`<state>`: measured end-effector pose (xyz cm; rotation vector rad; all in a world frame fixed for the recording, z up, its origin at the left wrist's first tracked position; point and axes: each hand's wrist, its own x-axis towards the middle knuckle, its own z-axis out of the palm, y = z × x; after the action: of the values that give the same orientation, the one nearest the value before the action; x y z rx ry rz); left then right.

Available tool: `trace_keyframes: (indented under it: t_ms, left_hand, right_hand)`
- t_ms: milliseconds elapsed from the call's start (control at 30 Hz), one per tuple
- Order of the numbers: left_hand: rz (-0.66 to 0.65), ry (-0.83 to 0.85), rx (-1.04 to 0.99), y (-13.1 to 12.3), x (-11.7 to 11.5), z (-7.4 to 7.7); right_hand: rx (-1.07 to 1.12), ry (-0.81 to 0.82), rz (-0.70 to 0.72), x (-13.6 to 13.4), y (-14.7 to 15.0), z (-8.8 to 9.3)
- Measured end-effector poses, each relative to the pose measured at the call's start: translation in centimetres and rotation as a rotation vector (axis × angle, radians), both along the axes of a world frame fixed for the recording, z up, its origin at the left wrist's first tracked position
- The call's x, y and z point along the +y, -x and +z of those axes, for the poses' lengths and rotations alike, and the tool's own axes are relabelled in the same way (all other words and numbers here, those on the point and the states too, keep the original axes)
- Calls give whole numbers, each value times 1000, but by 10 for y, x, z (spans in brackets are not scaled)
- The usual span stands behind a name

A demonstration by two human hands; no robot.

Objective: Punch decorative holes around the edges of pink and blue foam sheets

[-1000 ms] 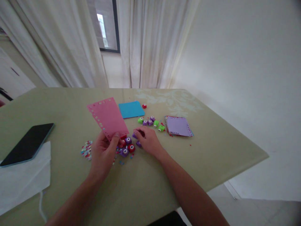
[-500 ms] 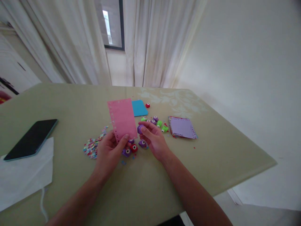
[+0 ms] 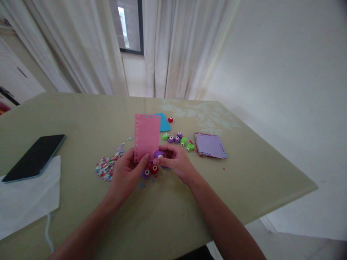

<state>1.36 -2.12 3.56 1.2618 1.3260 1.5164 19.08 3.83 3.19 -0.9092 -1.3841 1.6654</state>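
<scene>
My left hand (image 3: 127, 173) pinches the bottom edge of a pink paper sheet (image 3: 146, 135) with punched holes along its left side and holds it upright above the table. My right hand (image 3: 175, 161) grips a small purple paper punch (image 3: 158, 155) against the sheet's lower right corner. Just below my hands lie a purple punch (image 3: 145, 174) and a red punch (image 3: 154, 168).
A row of green and purple punches (image 3: 177, 139) lies beyond, with a blue sheet (image 3: 164, 122) and a lone red punch (image 3: 170, 119). A stack of punched papers (image 3: 210, 145) sits right. Confetti (image 3: 107, 167), a phone (image 3: 32, 157) and white cloth (image 3: 27, 198) lie left on the table (image 3: 81, 115).
My right hand picked a purple punch from the table and brought it to the pink sheet's lower corner. My left hand turned the sheet from slanted to upright.
</scene>
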Motion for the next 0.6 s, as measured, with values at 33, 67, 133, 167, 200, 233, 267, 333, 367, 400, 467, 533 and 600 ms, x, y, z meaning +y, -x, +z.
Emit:
trace_keyframes:
  t_ms: [33,67,133,167,200,233,267,333,367,400,467,533,600]
  left_hand:
    - [-13,1,18,0,0,0]
    - [-25,5,28,1,1,-1]
    - [-48,25,24,1,1,-2]
    - [-57,39,16,1,1,-3]
    - [-62,52,5,1,1,-3]
    - [-64,64,-8,1,1,-3]
    - [-62,74,-22,1,1,-3]
    - [-48,90,-47,0,1,-2]
    - [-45,97,-55,0,1,-1]
    - [-50,105,-61,0,0,0]
    - [-72,115,-65,-1,0,1]
    - [-90,113,-69,-1,-1,1]
    - [-91,111,-76,-2,-1,0]
  right_hand:
    - [-7,2,23,-1,0,0]
    - [-2,7,50,-1,0,1]
    - [32,31,84,-2,0,1]
    - [52,50,84,-3,0,1]
    - [68,71,80,-3,1,1]
    - [79,91,77,-3,1,1]
    - [85,109,77,-3,1,0]
    - [86,130,84,-2,0,-1]
    - [83,133,85,-2,0,-1]
    - [76,133,84,-2,0,-1]
    - [61,126,81,-2,0,-1]
    - [51,123,81,-3,1,-1]
    - [51,137,84,-5,2,1]
